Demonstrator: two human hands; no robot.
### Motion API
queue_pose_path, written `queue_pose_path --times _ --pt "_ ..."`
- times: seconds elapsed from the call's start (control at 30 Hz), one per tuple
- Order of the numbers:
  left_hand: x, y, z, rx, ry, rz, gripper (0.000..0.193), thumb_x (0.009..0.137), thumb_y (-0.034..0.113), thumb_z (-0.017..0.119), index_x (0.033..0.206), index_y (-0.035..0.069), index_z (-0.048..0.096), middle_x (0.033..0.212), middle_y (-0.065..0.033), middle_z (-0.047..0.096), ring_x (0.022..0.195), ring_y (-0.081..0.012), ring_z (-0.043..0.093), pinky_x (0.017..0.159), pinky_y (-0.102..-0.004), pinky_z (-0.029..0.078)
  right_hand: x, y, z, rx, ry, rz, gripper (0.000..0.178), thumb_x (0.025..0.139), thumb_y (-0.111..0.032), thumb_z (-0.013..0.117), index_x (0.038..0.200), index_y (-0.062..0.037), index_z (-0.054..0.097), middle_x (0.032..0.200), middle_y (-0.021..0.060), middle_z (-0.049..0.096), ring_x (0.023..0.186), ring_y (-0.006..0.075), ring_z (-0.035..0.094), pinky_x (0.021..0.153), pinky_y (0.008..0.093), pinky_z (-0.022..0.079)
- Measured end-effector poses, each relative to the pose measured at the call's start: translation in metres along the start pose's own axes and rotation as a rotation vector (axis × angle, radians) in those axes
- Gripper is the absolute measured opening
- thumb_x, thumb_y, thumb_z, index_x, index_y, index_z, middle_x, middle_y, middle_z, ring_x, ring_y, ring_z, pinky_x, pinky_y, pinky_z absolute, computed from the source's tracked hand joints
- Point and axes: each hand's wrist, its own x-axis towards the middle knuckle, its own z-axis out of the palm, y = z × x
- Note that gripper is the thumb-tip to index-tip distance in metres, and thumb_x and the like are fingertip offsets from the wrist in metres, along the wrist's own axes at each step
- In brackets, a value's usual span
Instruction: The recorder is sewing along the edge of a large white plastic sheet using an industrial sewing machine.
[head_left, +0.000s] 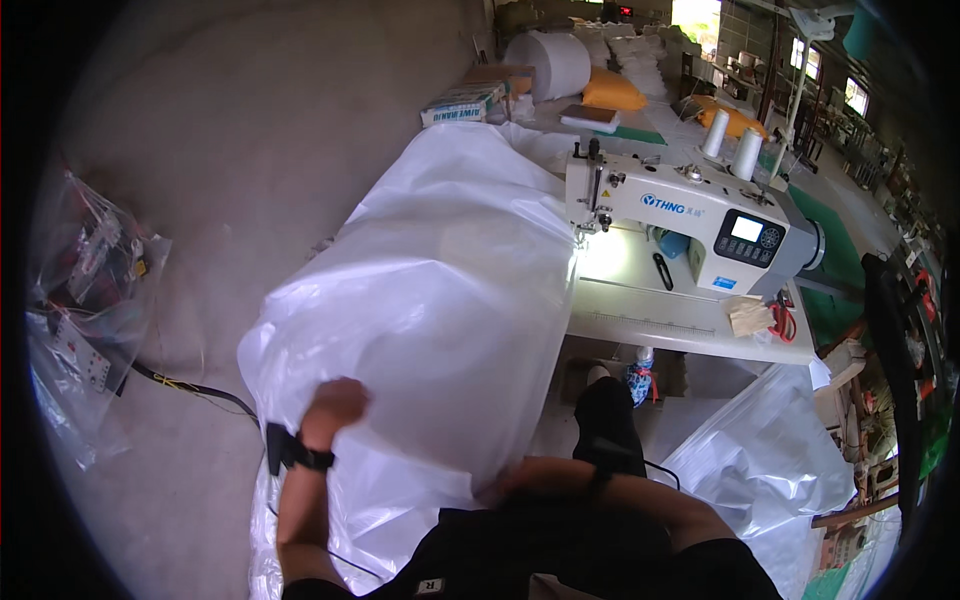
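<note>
A large white plastic sheet (440, 300) covers the left part of the sewing table and hangs down toward my body, glossy and creased. Over its left side is my left hand (340, 403), looking curled but smeared by motion, so its grip is unclear. My right hand (505, 482) lies low at the sheet's near edge, close to my body. It is dark and blurred, and its fingers cannot be made out. The sheet's right edge runs beside the needle area of a white sewing machine (680, 205), whose lamp shines on the bed.
On the machine table (640, 312) lie a black thread snipper (663, 271) and red-handled scissors (783, 322). White thread cones (746, 154) stand behind the machine. More white sheeting (770, 450) hangs at right. A clear bag (95, 300) hangs at left, near a black cable (190, 386).
</note>
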Motion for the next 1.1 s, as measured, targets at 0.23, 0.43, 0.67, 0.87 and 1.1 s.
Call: queue_pose_path --times 0.23,0.43,0.67,0.87,1.1 --pt "0.027 0.137 -0.057 -1.037 0.258 0.239 0.025 0.082 0.021 0.064 0.1 0.004 0.065 0.078 -0.0132 0.067 0.066 -0.0238 0.065 0.054 -0.0307 0.05 -0.025 0.019 -0.013 0.203 0.428 0.177 0.044 0.087 -0.017 0.061 0.126 -0.0004 0.049 0.122 0.0108 0.055 0.114 0.0228 0.053 0.098 0.0353 0.042" --pt "0.137 0.162 -0.11 -1.498 -0.138 0.229 0.017 0.082 0.016 0.06 0.092 0.001 0.06 0.066 -0.0093 0.062 0.042 -0.0119 0.048 0.038 -0.0228 0.033 -0.013 0.031 -0.027 0.466 0.664 0.063 0.039 0.088 -0.009 0.054 0.125 -0.0003 0.048 0.12 0.0111 0.056 0.108 0.0241 0.057 0.096 0.0361 0.046" --pt "0.193 0.17 -0.156 -0.973 0.614 0.513 0.049 0.08 0.029 0.068 0.117 0.003 0.049 0.133 -0.0162 0.044 0.124 -0.0275 0.04 0.096 -0.0404 0.037 -0.026 0.049 -0.035 0.518 0.621 -0.007 0.035 0.086 -0.006 0.052 0.12 0.0009 0.053 0.115 0.0111 0.058 0.104 0.0235 0.059 0.097 0.0368 0.045" --pt "0.157 0.172 -0.118 0.021 0.615 0.359 0.043 0.072 0.033 0.073 0.103 0.007 0.06 0.119 -0.0118 0.052 0.121 -0.0316 0.042 0.1 -0.0466 0.033 -0.03 0.05 -0.038 0.438 0.536 -0.047 0.033 0.086 -0.01 0.051 0.117 -0.0017 0.055 0.114 0.0107 0.058 0.101 0.0218 0.059 0.091 0.0354 0.047" --pt "0.151 0.18 -0.106 -0.135 0.512 0.432 0.019 0.081 0.024 0.065 0.083 0.005 0.063 0.074 -0.0086 0.058 0.076 -0.0254 0.058 0.074 -0.0378 0.047 -0.016 0.027 -0.062 0.226 0.958 -0.152 0.047 0.083 -0.011 0.059 0.125 0.0005 0.042 0.098 0.0114 0.062 0.084 0.0195 0.061 0.069 0.0348 0.05"
